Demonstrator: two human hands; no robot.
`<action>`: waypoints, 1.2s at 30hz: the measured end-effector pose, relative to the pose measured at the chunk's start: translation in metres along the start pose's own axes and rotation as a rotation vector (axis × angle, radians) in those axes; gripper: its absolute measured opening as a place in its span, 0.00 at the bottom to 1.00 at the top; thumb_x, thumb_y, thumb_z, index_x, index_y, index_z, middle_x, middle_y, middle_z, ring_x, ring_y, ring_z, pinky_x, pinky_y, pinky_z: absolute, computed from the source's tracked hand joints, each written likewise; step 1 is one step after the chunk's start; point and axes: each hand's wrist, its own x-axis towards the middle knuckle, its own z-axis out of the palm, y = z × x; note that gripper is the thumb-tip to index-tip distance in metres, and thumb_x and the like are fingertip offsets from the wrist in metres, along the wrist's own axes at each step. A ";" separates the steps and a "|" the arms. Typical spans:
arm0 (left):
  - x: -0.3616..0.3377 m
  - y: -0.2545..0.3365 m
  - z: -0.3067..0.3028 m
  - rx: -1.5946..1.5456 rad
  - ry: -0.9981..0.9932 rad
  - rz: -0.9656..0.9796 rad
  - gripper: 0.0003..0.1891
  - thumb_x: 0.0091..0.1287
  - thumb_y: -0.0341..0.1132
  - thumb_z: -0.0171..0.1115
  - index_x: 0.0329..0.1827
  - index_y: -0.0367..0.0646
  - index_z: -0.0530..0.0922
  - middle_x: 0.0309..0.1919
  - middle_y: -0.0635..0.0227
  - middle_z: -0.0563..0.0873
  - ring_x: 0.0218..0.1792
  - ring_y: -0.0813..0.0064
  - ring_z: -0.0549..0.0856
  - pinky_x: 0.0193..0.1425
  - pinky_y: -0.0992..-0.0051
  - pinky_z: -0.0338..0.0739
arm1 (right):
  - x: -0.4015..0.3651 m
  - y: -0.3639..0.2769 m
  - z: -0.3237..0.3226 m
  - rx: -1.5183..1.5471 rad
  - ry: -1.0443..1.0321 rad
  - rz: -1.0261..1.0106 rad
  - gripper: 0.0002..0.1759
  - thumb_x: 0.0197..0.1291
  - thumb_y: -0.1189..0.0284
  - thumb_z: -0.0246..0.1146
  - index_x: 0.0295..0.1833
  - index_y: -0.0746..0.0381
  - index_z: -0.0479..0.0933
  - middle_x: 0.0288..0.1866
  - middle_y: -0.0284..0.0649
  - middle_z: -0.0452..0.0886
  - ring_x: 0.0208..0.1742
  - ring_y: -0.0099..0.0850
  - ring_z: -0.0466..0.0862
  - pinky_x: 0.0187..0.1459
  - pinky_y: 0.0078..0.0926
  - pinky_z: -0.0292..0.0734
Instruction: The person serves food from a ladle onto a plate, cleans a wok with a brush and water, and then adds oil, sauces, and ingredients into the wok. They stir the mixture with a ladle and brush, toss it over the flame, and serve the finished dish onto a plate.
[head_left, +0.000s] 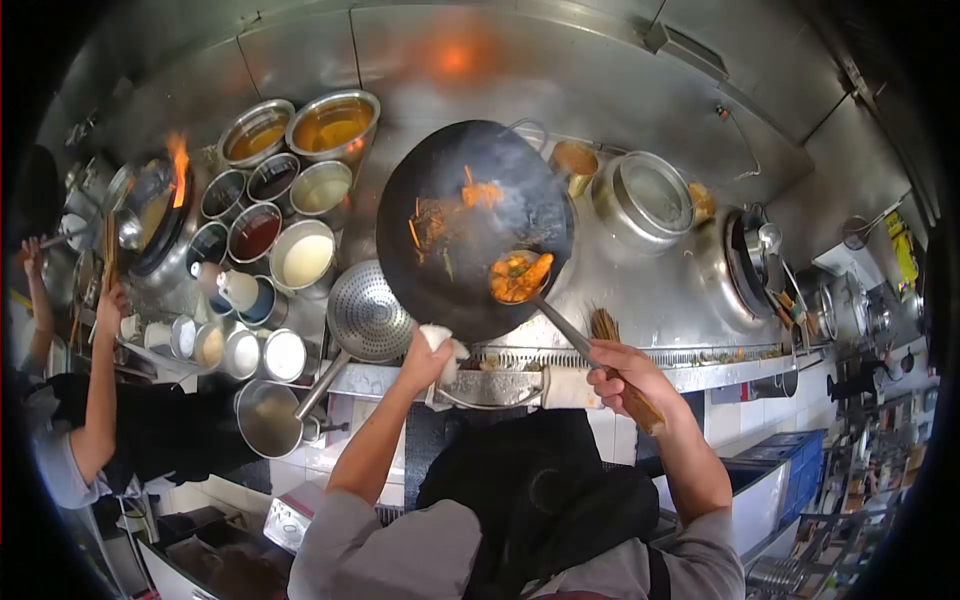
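Note:
A large black wok (pixel 400 215) stands tilted in the middle, with steam and bits of orange food (pixel 482 195) inside. My left hand (pixel 427 360) is closed around a white cloth (pixel 440 345) at the wok's near edge. In my right hand (pixel 630 378) are the handle of a metal ladle (pixel 566 328) and a bamboo brush (pixel 644 410), whose bristles point up and away. Orange food pieces (pixel 518 277) fill the ladle's bowl, which is over the right side of the wok.
A perforated strainer (pixel 370 312) lies left of the wok. Sauce pots (pixel 254 232) and seasoning bowls (pixel 284 355) stand further left. To the right is a metal pot (pixel 645 200). At the far left a co-worker's arm (pixel 100 385) is near a flaming wok (pixel 158 215).

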 end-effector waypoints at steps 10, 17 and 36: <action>-0.012 0.013 0.003 -0.084 0.065 -0.050 0.29 0.63 0.33 0.63 0.65 0.30 0.64 0.44 0.55 0.82 0.45 0.64 0.83 0.53 0.67 0.78 | 0.032 0.007 -0.006 0.309 -0.326 -0.057 0.23 0.76 0.65 0.53 0.73 0.53 0.64 0.28 0.26 0.68 0.14 0.09 0.62 0.11 0.11 0.57; -0.026 0.098 0.052 -0.932 -0.047 -0.597 0.10 0.67 0.34 0.59 0.47 0.38 0.76 0.37 0.62 0.84 0.35 0.68 0.86 0.31 0.69 0.82 | 0.020 0.033 -0.053 0.104 -0.183 -0.095 0.31 0.73 0.67 0.57 0.78 0.52 0.59 0.26 0.30 0.68 0.12 0.15 0.62 0.10 0.18 0.57; -0.028 -0.025 0.067 0.000 0.277 0.065 0.32 0.63 0.36 0.63 0.65 0.28 0.61 0.54 0.42 0.80 0.56 0.49 0.81 0.62 0.60 0.74 | 0.016 -0.039 -0.043 0.368 -0.628 0.009 0.25 0.77 0.67 0.50 0.77 0.52 0.61 0.28 0.28 0.66 0.12 0.10 0.63 0.08 0.12 0.59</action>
